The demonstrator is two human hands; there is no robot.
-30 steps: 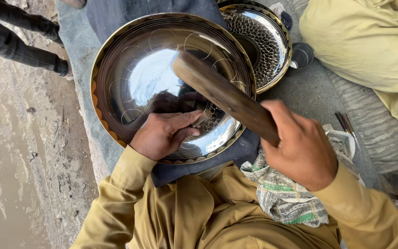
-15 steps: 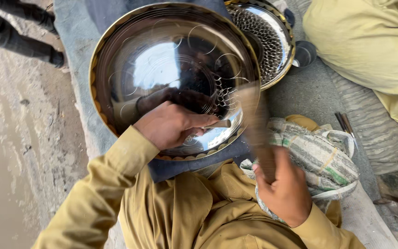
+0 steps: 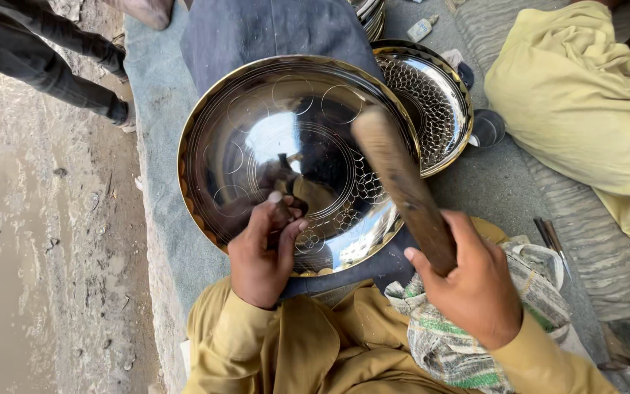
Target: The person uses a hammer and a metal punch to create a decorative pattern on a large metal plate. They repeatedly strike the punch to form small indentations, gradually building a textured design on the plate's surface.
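Note:
A large shiny metal plate (image 3: 257, 124) with engraved circle patterns lies in front of me on a dark blue cloth (image 3: 271, 33). My left hand (image 3: 264, 252) rests on its near rim and pinches a small punch tool (image 3: 284, 208) held upright on the plate. My right hand (image 3: 475, 281) grips a wooden mallet (image 3: 399, 179) raised over the plate's right side. Both arms wear mustard-yellow sleeves.
A second patterned metal plate (image 3: 435, 95) lies behind, partly under the first. A small metal cup (image 3: 486, 131) and thin metal tools (image 3: 552, 241) lie to the right. A striped cloth (image 3: 461, 343) covers my lap. Another person's yellow garment (image 3: 592, 109) is at right, dark-trousered legs (image 3: 45, 62) at upper left.
The mallet, lowered beside my lap half a second ago, is raised again over the plate. My left hand has shifted down to the plate's near rim with the punch.

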